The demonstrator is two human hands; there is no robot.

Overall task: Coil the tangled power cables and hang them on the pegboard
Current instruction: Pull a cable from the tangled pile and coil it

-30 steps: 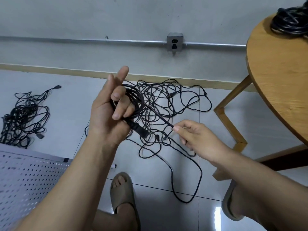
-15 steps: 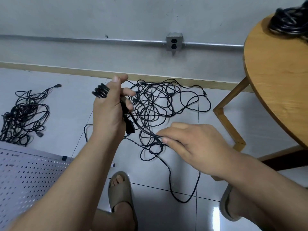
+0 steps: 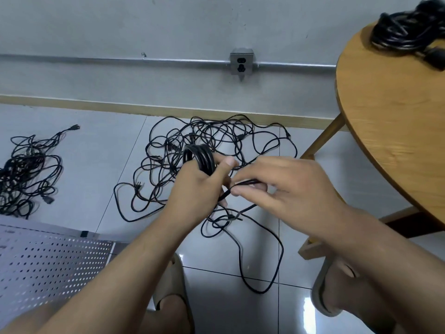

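1 cable coil point(image 3: 199, 160) in left hand point(image 3: 195, 189), loose strand point(image 3: 248, 182) in right hand point(image 3: 289, 189)

Bare utility room: grey wall point(image 3: 120, 25), surface conduit point(image 3: 120, 60) with outlet point(image 3: 241, 64), tiled floor point(image 3: 96, 153), pegboard point(image 3: 48, 261).

No readable text, labels, brands or numbers anywhere in view.

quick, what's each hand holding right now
Left hand: closed, gripping the coil of black cable.
Right hand: closed, pinching the loose strand of cable that leads to the coil.
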